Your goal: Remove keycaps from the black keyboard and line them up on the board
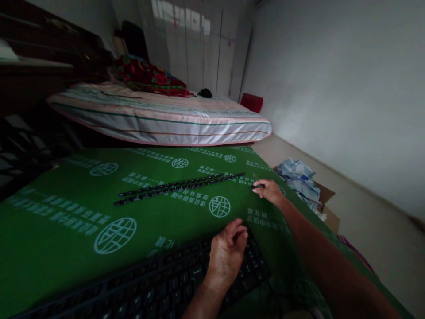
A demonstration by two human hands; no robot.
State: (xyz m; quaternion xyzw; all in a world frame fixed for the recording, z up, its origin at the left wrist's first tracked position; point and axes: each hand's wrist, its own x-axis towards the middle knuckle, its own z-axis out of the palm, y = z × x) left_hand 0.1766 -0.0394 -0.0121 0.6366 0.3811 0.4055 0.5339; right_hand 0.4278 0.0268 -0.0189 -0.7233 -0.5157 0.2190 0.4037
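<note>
A black keyboard lies along the near edge of the green board, with keycaps still in its lower rows. Over its right part hovers my left hand, fingers curled and tips close to the thumb; whether anything is between them is hidden. Farther right, my right hand pinches a small black keycap just above the board. Two long lines of black keycaps run side by side across the middle of the board, their right end near my right hand.
The green printed board covers the work surface. Beyond it stands a bed with a red floral blanket. Crumpled light-blue cloth and cardboard lie to the right, near the floor. A white wall rises behind.
</note>
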